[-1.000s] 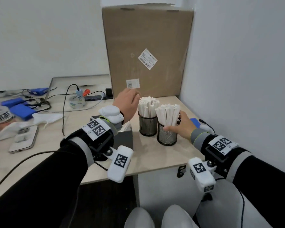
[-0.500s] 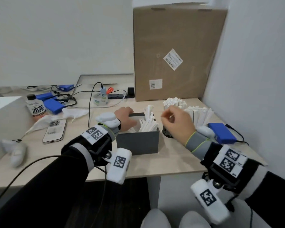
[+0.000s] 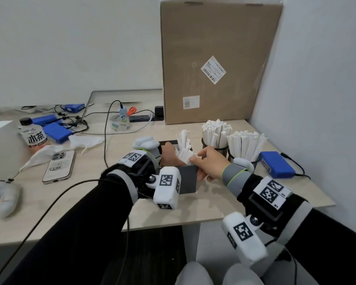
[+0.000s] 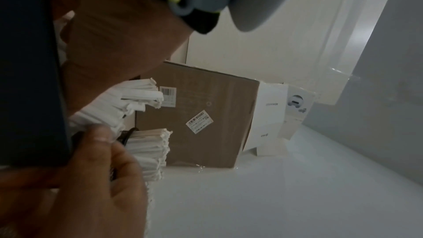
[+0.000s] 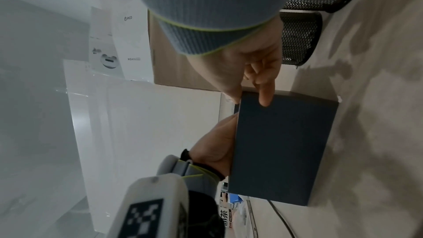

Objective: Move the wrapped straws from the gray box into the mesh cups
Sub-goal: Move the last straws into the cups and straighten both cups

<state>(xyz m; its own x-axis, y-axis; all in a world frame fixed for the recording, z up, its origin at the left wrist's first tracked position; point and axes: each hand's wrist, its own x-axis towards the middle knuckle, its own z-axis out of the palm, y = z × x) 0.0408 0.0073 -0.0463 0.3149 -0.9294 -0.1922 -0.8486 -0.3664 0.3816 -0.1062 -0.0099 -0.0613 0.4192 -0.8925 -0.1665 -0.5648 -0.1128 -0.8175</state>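
The wrapped straws (image 3: 185, 148) stand leaning in the gray box (image 3: 188, 182), long axis up toward the mesh cups (image 3: 214, 148) (just right), left hand (image 3: 170, 156) fingers gripping them, right hand (image 3: 211, 163) pinching the box's rim.

Pale wooden desk (image 3: 95, 206) in a corner, white walls (image 3: 70, 48) at 12 and 3 o'clock; dark floor (image 3: 152, 254) at 6 o'clock.

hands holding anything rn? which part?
Right hand grips the gray box at its top right corner, thumb on the wrapped straws inside. Left hand reaches into the box at the straws; its grip is hidden.
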